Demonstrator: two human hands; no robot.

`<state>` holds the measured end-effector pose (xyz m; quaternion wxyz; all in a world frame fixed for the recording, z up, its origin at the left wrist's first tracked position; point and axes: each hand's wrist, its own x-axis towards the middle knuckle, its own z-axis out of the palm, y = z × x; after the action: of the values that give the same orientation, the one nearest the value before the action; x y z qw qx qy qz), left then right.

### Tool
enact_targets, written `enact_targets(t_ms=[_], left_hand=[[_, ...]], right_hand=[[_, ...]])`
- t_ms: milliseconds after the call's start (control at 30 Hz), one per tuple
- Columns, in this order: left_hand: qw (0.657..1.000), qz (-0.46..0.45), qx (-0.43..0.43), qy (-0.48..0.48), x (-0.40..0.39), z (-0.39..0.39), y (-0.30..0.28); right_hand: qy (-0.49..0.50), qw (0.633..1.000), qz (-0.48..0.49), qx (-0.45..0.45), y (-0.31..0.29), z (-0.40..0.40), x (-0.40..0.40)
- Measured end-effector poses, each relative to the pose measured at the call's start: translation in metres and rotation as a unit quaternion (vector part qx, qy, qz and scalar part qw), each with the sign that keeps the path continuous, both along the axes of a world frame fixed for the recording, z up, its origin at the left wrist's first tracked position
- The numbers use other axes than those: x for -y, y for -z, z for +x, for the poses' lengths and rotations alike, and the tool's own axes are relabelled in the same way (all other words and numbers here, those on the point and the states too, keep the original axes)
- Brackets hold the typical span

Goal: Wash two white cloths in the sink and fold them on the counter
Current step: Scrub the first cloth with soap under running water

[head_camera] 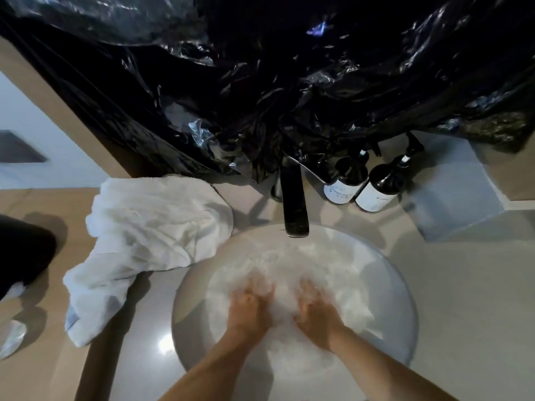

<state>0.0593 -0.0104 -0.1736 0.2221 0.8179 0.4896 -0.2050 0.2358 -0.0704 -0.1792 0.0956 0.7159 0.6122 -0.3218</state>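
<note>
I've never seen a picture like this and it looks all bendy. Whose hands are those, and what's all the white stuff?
The camera sits on a person's head and looks down, so you see what they see. Its wide lens bends the edges. The left hand and right hand are in a round sink, scrubbing a white cloth in water; the blur hides how the fingers grip. A second white cloth lies crumpled on the counter to the left. Behind the sink stand a black tap and two dark bottles. Shiny black plastic hangs above.
</note>
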Motion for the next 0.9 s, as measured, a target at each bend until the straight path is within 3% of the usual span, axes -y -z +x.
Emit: enact_targets(t_ms=[33,100,133,167,267,333,367,400,433,467,567,633,700,800,900], left_hand=[[1.0,0.009,0.009,-0.003,-0.002,0.002,0.005],[0.996,-0.077,-0.011,-0.033,-0.007,0.012,-0.012],[0.999,-0.039,-0.015,0.027,-0.011,0.02,-0.007],[0.999,-0.03,0.037,-0.02,-0.009,0.02,-0.003],[0.997,-0.023,0.056,-0.046,-0.017,0.013,-0.01],[0.99,-0.024,0.118,-0.07,-0.018,0.008,-0.008],[0.971,-0.092,0.199,-0.091,-0.02,0.006,-0.009],[0.945,-0.105,0.27,-0.155,-0.022,0.008,-0.013],[0.919,-0.166,0.299,-0.197,-0.022,0.008,-0.023],[0.895,-0.211,0.317,-0.234,-0.021,0.009,-0.029],[0.852,-0.23,0.389,-0.266,-0.02,0.007,-0.055],[0.836,-0.254,0.419,-0.246,-0.022,0.004,-0.079],[0.844,-0.229,0.433,-0.22,-0.025,0.002,-0.107],[0.848,-0.187,0.451,-0.207,-0.031,0.008,-0.132],[0.869,-0.158,0.423,-0.2,-0.035,0.011,-0.14]], right_hand=[[0.02,0.999,-0.043,-0.012,0.003,0.003,-0.004],[0.042,0.997,-0.069,-0.004,0.017,0.003,-0.009],[0.032,0.997,-0.07,-0.016,0.017,0.003,-0.01],[0.074,0.992,-0.076,-0.062,0.012,0.0,-0.008],[0.209,0.964,0.036,-0.16,0.009,-0.003,-0.004],[0.316,0.915,0.089,-0.233,-0.004,-0.001,-0.008],[0.365,0.875,0.104,-0.302,-0.012,0.002,-0.009],[0.383,0.849,0.117,-0.344,-0.023,0.006,-0.008],[0.392,0.826,0.128,-0.383,-0.037,0.009,-0.008],[0.385,0.817,0.126,-0.409,-0.053,0.015,-0.007],[0.362,0.792,0.098,-0.482,-0.09,0.028,-0.006],[0.354,0.789,0.102,-0.491,-0.111,0.038,-0.007],[0.329,0.8,0.11,-0.489,-0.126,0.045,-0.009],[0.244,0.866,0.115,-0.421,-0.139,0.047,-0.008],[0.218,0.893,0.104,-0.379,-0.144,0.045,-0.006]])
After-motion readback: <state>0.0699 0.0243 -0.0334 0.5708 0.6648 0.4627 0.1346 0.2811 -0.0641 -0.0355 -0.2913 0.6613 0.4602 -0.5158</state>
